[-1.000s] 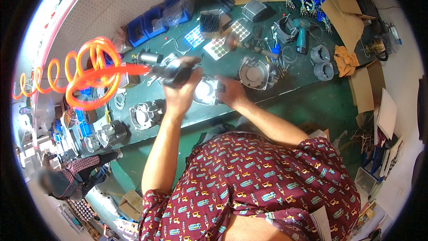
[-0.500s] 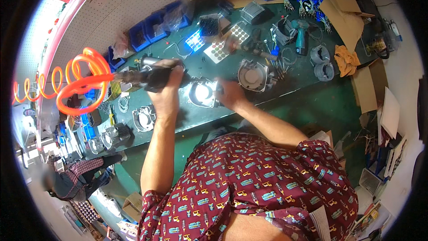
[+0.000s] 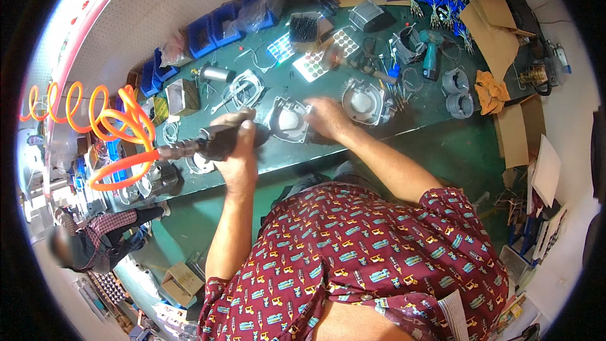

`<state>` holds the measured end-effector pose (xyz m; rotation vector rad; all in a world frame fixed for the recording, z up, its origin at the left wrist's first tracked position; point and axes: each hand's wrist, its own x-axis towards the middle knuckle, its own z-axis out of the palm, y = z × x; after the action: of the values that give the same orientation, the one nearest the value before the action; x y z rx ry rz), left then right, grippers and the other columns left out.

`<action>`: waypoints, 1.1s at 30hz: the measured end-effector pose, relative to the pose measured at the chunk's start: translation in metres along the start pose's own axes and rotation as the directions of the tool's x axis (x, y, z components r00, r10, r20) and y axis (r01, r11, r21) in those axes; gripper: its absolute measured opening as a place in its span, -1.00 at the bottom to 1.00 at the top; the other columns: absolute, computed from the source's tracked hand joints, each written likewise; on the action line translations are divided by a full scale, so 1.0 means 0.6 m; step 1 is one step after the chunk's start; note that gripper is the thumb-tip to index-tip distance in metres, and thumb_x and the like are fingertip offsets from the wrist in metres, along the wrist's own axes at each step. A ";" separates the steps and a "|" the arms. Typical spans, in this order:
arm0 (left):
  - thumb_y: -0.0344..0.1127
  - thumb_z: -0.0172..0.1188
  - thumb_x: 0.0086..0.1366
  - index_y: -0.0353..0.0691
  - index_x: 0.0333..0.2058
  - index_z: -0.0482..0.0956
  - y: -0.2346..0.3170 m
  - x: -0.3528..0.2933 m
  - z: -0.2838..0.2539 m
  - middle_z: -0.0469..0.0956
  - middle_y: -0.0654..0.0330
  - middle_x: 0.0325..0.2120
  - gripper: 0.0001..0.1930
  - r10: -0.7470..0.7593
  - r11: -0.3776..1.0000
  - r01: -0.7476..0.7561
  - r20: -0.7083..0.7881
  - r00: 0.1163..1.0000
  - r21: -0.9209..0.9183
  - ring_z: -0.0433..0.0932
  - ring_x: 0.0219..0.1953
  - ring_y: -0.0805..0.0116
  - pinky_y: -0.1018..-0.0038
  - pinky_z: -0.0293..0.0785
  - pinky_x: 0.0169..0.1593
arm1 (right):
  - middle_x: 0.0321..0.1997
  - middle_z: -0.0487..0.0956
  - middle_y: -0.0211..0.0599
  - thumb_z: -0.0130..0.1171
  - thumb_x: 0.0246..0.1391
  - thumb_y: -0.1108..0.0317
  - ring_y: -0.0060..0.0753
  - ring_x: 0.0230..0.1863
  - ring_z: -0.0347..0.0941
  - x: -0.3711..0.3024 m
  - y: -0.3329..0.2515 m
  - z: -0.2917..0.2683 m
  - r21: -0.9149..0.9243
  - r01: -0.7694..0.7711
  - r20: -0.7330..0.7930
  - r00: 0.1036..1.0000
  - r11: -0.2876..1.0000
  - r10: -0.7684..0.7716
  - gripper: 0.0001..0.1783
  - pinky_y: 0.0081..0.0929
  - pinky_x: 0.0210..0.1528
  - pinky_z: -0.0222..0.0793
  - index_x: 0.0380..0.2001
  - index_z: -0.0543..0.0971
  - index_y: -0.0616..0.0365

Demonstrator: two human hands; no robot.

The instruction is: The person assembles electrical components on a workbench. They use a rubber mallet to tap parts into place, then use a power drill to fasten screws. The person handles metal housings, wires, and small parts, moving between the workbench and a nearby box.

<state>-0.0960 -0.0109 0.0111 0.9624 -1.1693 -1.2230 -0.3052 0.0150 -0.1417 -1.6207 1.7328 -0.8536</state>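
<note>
My left hand is wrapped round a black air tool, whose metal fitting joins an orange coiled hose. The tool's front end points to the right, close to a round open metal housing on the bench. At that housing's right rim is my right hand, its fingers curled and apparently gripping the edge. Some of its fingertips are hard to make out. A similar housing lies just right of my right hand. Beyond the tool rests another round metal part with an open frame.
The green bench also holds a teal power drill, grey ring-shaped parts, an orange cloth and sticker sheets. Blue bins line the back. Wire bundles lie far right. Another person is at lower left.
My left hand has brought the air tool nearer to me, uncovering the round metal part behind it. My right hand stays at the housing's rim. The hose has swung lower.
</note>
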 end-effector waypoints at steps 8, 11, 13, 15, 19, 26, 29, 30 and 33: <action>-0.56 0.28 0.20 -0.30 -0.14 0.53 -0.060 -0.032 -0.006 0.61 0.07 -0.15 -0.75 0.033 0.999 -0.034 0.021 0.999 0.034 0.59 -0.03 0.21 0.23 0.46 0.16 | -0.11 0.61 0.18 0.19 0.07 0.20 0.20 -0.01 0.53 -0.004 -0.004 0.008 0.106 -0.123 0.005 0.992 0.987 0.123 -0.56 -0.03 0.10 0.43 -0.02 0.64 0.21; -0.55 0.29 0.20 -0.29 -0.15 0.53 -0.060 -0.033 -0.008 0.61 0.08 -0.16 -0.76 0.037 0.997 -0.038 0.015 0.999 0.074 0.58 -0.03 0.22 0.22 0.46 0.15 | -0.11 0.61 0.19 0.20 0.06 0.22 0.20 -0.01 0.53 -0.001 0.005 0.011 0.108 -0.103 0.024 0.995 0.989 0.101 -0.56 -0.02 0.10 0.42 -0.03 0.64 0.24; -0.55 0.29 0.20 -0.29 -0.15 0.53 -0.057 -0.035 -0.011 0.61 0.08 -0.16 -0.76 0.056 0.995 -0.056 0.006 0.998 0.084 0.58 -0.03 0.22 0.22 0.46 0.15 | -0.11 0.61 0.20 0.20 0.06 0.22 0.20 -0.01 0.53 -0.001 0.002 0.013 0.112 -0.109 0.014 0.994 0.988 0.108 -0.56 -0.02 0.09 0.43 -0.04 0.65 0.24; -0.55 0.29 0.20 -0.30 -0.14 0.53 -0.059 -0.036 -0.012 0.61 0.09 -0.16 -0.75 0.053 0.996 -0.053 0.003 0.999 0.069 0.58 -0.03 0.23 0.23 0.46 0.15 | -0.11 0.61 0.21 0.19 0.05 0.22 0.20 -0.02 0.53 0.000 0.000 0.014 0.102 -0.108 -0.002 0.994 0.989 0.109 -0.56 -0.02 0.09 0.43 -0.05 0.65 0.25; -0.56 0.30 0.19 -0.30 -0.14 0.53 -0.057 -0.040 -0.007 0.60 0.10 -0.16 -0.74 0.052 0.997 -0.051 -0.007 0.999 0.064 0.59 -0.04 0.25 0.25 0.46 0.14 | -0.07 0.64 0.15 0.19 0.11 0.18 0.14 -0.01 0.57 -0.003 -0.002 0.011 0.065 -0.107 -0.006 0.994 0.992 0.107 -0.58 -0.13 0.06 0.45 -0.06 0.65 0.25; -0.59 0.33 0.17 -0.24 -0.11 0.57 -0.010 -0.031 0.049 0.58 0.25 -0.27 -0.70 -0.077 0.989 0.026 0.361 0.929 0.145 0.53 -0.24 0.47 0.48 0.50 -0.12 | -0.10 0.62 0.18 0.19 0.05 0.29 0.22 0.00 0.52 -0.007 0.005 0.030 0.119 -0.037 -0.134 0.990 0.992 0.053 -0.65 -0.02 0.09 0.41 -0.15 0.65 0.28; -0.64 0.28 0.18 -0.27 -0.17 0.52 -0.013 -0.023 0.056 0.61 0.13 -0.19 -0.74 -0.164 0.962 0.017 0.528 0.833 0.272 0.55 -0.07 0.39 0.37 0.48 0.08 | -0.13 0.64 0.12 0.19 0.05 0.30 0.20 -0.03 0.53 0.003 0.004 0.026 0.190 0.020 -0.072 0.997 0.982 -0.006 -0.70 -0.03 0.09 0.41 -0.19 0.66 0.26; -0.65 0.28 0.18 -0.26 -0.19 0.52 -0.012 -0.022 0.058 0.61 0.13 -0.20 -0.75 -0.158 0.961 0.007 0.525 0.837 0.278 0.55 -0.07 0.37 0.35 0.47 0.09 | -0.14 0.64 0.12 0.20 0.05 0.31 0.20 -0.04 0.53 -0.002 0.007 0.030 0.148 0.045 -0.147 0.989 0.988 -0.023 -0.69 -0.03 0.08 0.41 -0.18 0.65 0.26; -0.67 0.27 0.15 -0.24 -0.27 0.50 -0.019 -0.024 0.055 0.61 0.14 -0.24 -0.77 -0.139 0.971 0.024 0.475 0.869 0.239 0.56 -0.04 0.28 0.26 0.45 0.14 | -0.17 0.64 0.08 0.22 0.04 0.31 0.19 -0.07 0.53 -0.014 0.010 0.042 0.105 0.105 -0.232 0.969 0.989 -0.078 -0.67 -0.03 0.07 0.41 -0.15 0.63 0.28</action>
<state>-0.1300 0.0041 0.0040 0.8989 -1.7131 -1.4773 -0.2882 0.0223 -0.1615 -1.5856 1.7337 -1.2043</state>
